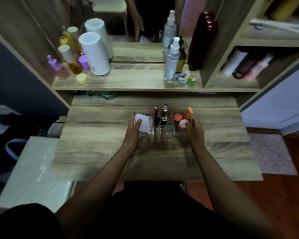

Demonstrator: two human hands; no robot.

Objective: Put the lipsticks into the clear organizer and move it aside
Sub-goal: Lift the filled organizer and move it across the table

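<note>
The clear organizer (164,131) sits in the middle of the wooden desk (97,140). A dark red lipstick (156,116) and a black-and-silver lipstick (164,113) stand upright in its middle slots. A white box (146,125) fills its left compartment. Orange and pink sponges (183,119) fill its right side. My left hand (134,135) grips the organizer's left end, thumb on the white box. My right hand (194,131) holds the right end, fingers against the pink sponge.
A raised shelf (128,80) behind the desk carries white cylinders (95,54), purple and amber bottles (71,62), spray bottles (172,62) and small figurines (186,78). A mirror stands behind it. A cubby unit (248,62) is at the right; a white surface (34,169) lies left.
</note>
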